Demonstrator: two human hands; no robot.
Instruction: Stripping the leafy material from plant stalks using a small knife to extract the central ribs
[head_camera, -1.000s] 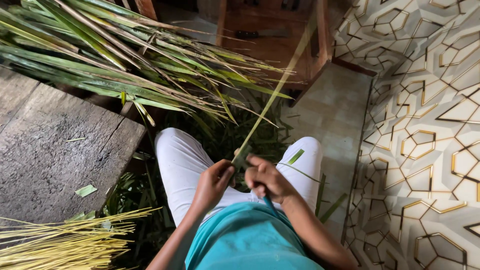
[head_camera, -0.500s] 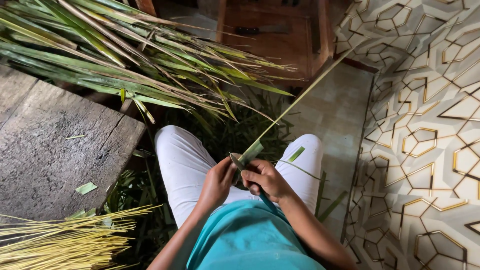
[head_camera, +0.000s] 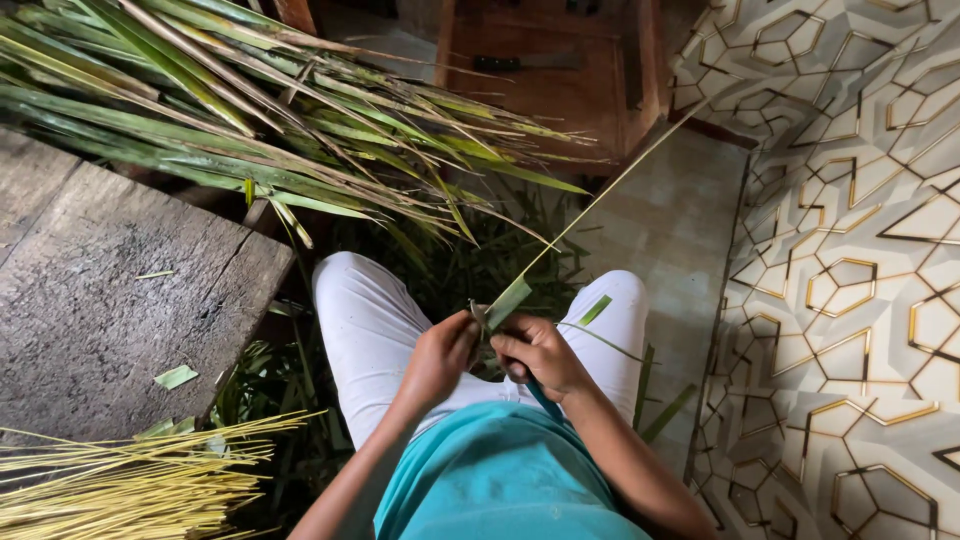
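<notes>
Over the white-trousered knees (head_camera: 370, 320) of the seated person, the left hand (head_camera: 438, 358) and the right hand (head_camera: 535, 355) are both closed on the base of a long palm leaf strip (head_camera: 600, 195), which runs up and away to the right from the knees; a dark handle shows under the right hand, but what tool it belongs to cannot be told. Left of the knees lie a rough grey slab (head_camera: 110, 300) and a bundle of pale yellow sticks (head_camera: 120, 485), with green scraps on the floor (head_camera: 660, 220) between. Beyond the knees a heap of green palm leaves (head_camera: 250, 110) lies before a wooden frame (head_camera: 560, 80), with a patterned wall (head_camera: 850, 250) on the right
</notes>
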